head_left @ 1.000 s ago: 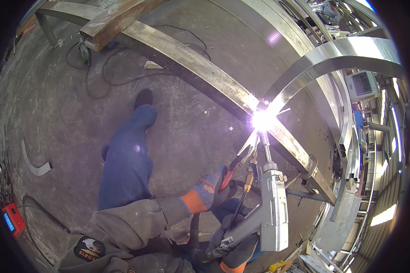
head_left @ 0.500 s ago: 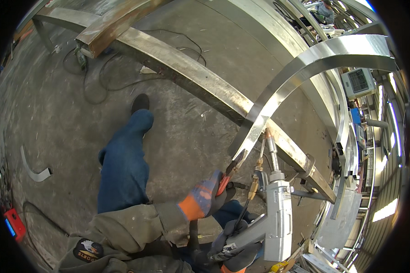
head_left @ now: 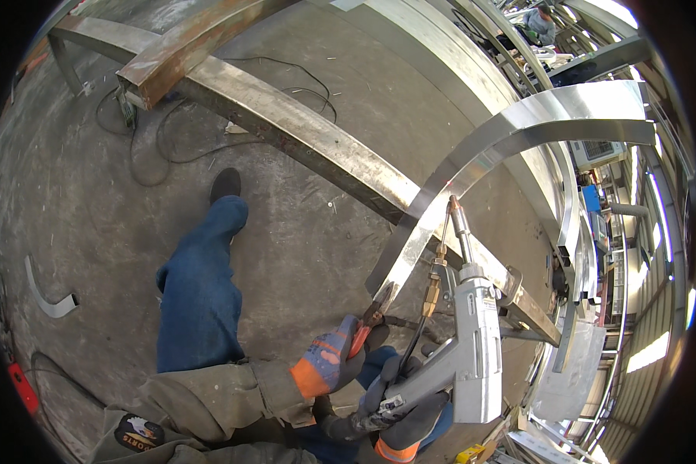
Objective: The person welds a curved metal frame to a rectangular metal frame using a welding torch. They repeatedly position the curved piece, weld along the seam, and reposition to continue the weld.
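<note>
Grey stained concrete floor w/ black cables; curved grey metal strip offcut at left; daylight thru bright wall openings at right.

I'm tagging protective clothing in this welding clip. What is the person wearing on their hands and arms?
Both hands are gloved. The left hand wears a grey-blue work glove with an orange cuff and orange fingertips. The right hand wears a darker grey glove, also orange-cuffed. The left sleeve is a loose olive-grey jacket sleeve with a round dark patch near the shoulder.

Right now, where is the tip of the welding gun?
In the head view, right of centre: the welding gun, gripped by the right hand, points up with its tip beside the curved steel strip where it meets the long steel beam.
</note>
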### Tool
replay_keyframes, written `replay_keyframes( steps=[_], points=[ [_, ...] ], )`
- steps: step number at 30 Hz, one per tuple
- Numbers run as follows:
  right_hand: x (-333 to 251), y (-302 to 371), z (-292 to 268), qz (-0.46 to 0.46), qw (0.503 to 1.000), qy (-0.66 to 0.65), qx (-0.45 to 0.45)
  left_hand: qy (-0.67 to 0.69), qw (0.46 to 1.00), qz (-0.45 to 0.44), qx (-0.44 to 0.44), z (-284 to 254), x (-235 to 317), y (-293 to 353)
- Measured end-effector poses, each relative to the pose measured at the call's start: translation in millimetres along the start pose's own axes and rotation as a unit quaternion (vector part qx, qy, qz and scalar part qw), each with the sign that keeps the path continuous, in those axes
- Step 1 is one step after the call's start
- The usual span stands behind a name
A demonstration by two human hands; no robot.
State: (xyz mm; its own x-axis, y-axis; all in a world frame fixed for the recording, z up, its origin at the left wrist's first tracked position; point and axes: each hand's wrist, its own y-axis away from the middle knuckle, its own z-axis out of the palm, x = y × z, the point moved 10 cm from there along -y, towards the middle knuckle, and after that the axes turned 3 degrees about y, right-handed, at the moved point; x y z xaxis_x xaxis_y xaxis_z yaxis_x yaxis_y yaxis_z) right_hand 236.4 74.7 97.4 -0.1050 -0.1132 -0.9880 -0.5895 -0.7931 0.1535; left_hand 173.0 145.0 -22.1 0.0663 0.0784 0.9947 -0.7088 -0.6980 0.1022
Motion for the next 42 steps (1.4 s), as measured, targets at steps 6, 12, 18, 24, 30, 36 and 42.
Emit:
replay_keyframes(
  steps=[6, 12, 18, 24, 30, 36, 42],
  points=[
    [-3.5, -7.9, 1.7, -0.028, 0.999, -0.007, -0.019, 0.01, 0.998, 0.056, 0.03, -2.2, 1.4, 0.9],
    [-2.0, -11.5, 0.1, -0.035, 0.999, -0.028, 0.028, 0.046, 0.998, 0.02, 0.022, -0.5, -4.1, -1.6],
    [-1.0, -11.6, -1.7, -0.041, 0.998, 0.003, 0.053, 0.034, 0.999, 0.026, 0.029, -5.8, 7.3, -2.4],
    [-4.6, -14.7, 5.7, -0.053, 0.998, 0.012, 0.027, 0.037, 0.999, -0.004, 0.015, -5.5, 8.8, -3.5],
    [-5.7, -12.3, 9.0, -0.048, 0.998, -0.018, 0.037, 0.039, 0.999, 0.006, 0.01, -5.1, 7.5, -4.2],
    [-2.8, -11.1, 6.1, -0.01, 0.997, -0.061, 0.056, 0.026, 0.999, -0.026, 0.007, 0.2, -1.7, -4.6],
    [-8.0, -10.9, 13.8, -0.029, 0.998, -0.047, 0.034, 0.031, 1.0, 0.0, 0.007, -5.2, 8.4, -4.1]
  ],
)
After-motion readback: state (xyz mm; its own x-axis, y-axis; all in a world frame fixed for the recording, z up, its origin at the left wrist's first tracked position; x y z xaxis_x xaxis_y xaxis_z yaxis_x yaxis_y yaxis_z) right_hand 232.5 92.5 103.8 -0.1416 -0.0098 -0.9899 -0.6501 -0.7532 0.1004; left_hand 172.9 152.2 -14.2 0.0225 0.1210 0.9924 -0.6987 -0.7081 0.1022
